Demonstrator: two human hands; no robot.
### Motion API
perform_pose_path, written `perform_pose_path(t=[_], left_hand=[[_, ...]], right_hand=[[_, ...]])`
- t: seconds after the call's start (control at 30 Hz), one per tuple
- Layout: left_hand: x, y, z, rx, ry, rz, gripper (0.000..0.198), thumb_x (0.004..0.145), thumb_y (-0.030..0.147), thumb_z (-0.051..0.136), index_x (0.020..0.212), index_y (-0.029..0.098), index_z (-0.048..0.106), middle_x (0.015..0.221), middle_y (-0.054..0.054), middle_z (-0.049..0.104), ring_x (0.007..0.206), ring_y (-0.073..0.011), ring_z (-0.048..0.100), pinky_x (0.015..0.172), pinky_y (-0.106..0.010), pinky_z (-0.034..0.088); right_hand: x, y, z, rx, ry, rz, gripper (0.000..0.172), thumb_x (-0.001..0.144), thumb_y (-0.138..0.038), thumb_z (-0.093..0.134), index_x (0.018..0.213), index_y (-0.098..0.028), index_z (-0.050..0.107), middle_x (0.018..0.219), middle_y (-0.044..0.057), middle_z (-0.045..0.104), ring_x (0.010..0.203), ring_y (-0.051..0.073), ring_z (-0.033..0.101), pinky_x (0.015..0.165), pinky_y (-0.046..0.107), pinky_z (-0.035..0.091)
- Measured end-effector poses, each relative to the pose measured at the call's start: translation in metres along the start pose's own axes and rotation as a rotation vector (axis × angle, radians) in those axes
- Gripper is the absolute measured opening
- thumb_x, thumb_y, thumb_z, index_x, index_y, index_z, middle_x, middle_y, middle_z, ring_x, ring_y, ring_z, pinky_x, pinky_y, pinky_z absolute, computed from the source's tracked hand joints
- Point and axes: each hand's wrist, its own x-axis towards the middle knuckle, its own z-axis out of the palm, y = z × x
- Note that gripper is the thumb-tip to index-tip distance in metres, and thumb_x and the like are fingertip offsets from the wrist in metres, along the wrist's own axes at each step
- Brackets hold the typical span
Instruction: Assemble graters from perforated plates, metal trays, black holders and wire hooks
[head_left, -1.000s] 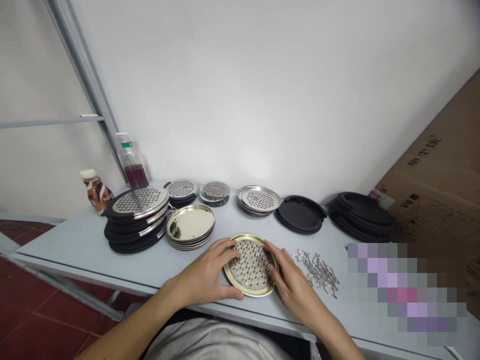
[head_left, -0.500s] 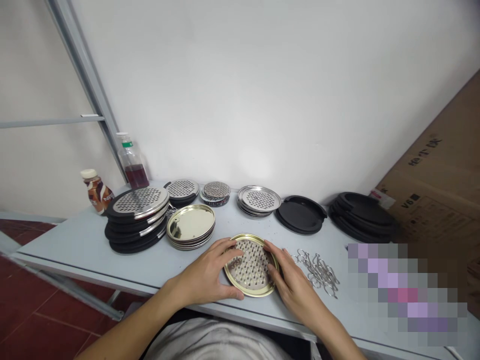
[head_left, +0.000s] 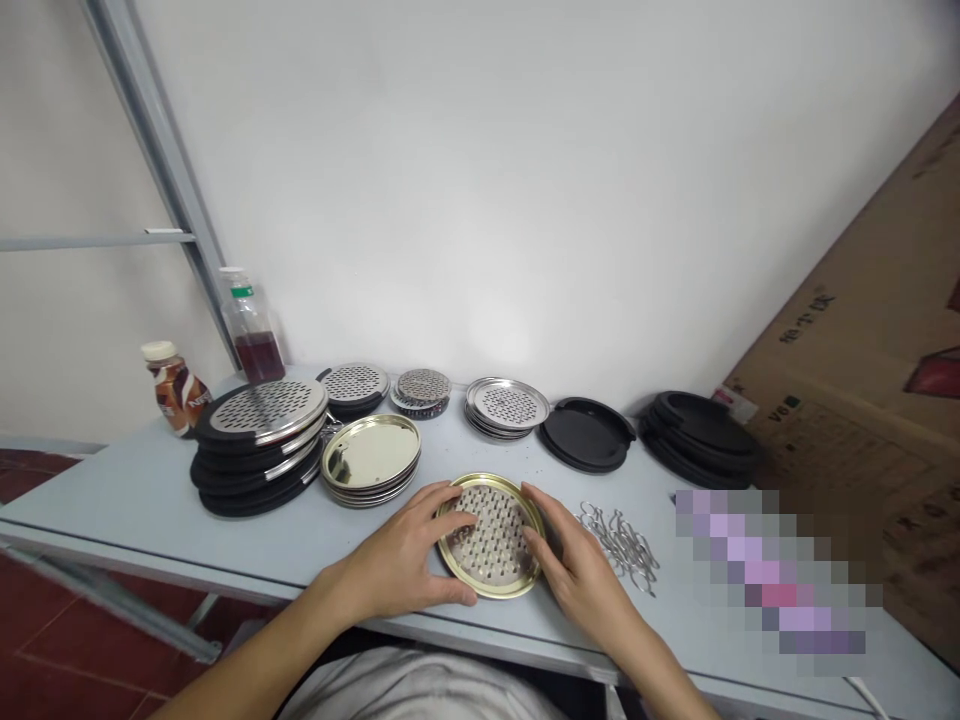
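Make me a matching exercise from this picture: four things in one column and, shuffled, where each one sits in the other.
Things:
1. Gold-rimmed perforated disc
2. Loose metal hooks
3. Stack of plain gold-coloured discs
4. Clear bottle of dark red liquid

Places:
A. Against the wall, towards the far left
B. Beyond the left hand
C. To the right of the right hand
D. Between both hands

Pairs: 1-D, 2-C, 3-B, 4-A
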Motion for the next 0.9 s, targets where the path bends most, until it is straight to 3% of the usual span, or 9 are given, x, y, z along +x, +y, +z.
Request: perform_pose_path(t=[0.1,0.23,0.3,0.43,0.6,0.9], left_hand=[[-0.001,-0.001,0.0,0.001,0.0,0.006,0.078,0.063,0.054,0.085,0.132,0.029,0.06,0.15,-0.012,0.045,0.141,-0.0352,0.036,0.115,-0.053,0.033],[-0.002,0.0,-0.002,0.003,0.001,0.004,0.079,0.063,0.053,0.086,0.133,0.026,0.059,0.149,-0.014,0.046,0.14,-0.036,0.037,0.115,-0.053,0.034],[-0.002,0.001,-0.003,0.008,-0.002,0.002,0.08,0.063,0.053,0.085,0.133,0.027,0.059,0.149,-0.013,0.045,0.14,-0.0357,0.036,0.115,-0.053,0.034],[-0.002,0.0,-0.001,0.019,-0.012,-0.009,0.081,0.063,0.055,0.085,0.135,0.029,0.057,0.15,-0.011,0.045,0.141,-0.0353,0.036,0.115,-0.054,0.033],[-0.001,-0.002,0.0,0.031,-0.005,-0.021,0.079,0.063,0.053,0.085,0.134,0.03,0.058,0.151,-0.01,0.045,0.141,-0.0355,0.037,0.116,-0.054,0.033],[-0.002,-0.003,0.001,0.058,-0.024,-0.053,0.078,0.066,0.054,0.083,0.136,0.032,0.056,0.155,-0.007,0.039,0.143,-0.0336,0.033,0.117,-0.052,0.031]], right_hand=[[0.013,-0.001,-0.008,-0.088,0.086,-0.022,0.041,0.097,-0.035,0.046,0.136,-0.025,0.05,0.134,0.01,0.061,0.123,0.027,0.058,0.103,0.046,0.049],[0.056,0.002,-0.017,-0.342,0.221,-0.112,0.034,0.096,-0.029,0.046,0.126,-0.021,0.059,0.124,0.012,0.065,0.115,0.028,0.06,0.096,0.043,0.052],[0.082,0.006,-0.018,-0.594,0.164,-0.083,0.036,0.097,-0.022,0.041,0.128,-0.019,0.058,0.129,0.013,0.062,0.116,0.027,0.059,0.092,0.04,0.052],[0.117,0.014,-0.018,-0.714,0.084,-0.071,0.035,0.092,-0.009,0.039,0.114,-0.018,0.065,0.123,0.015,0.064,0.104,0.03,0.062,0.074,0.037,0.053],[0.124,0.015,-0.024,-0.787,0.033,-0.105,0.026,0.091,-0.007,0.045,0.095,-0.017,0.068,0.101,0.014,0.07,0.095,0.027,0.061,0.07,0.031,0.046],[0.125,0.019,-0.042,-0.694,0.082,-0.143,0.024,0.091,-0.006,0.047,0.091,-0.017,0.068,0.101,0.012,0.071,0.095,0.024,0.059,0.07,0.028,0.041]])
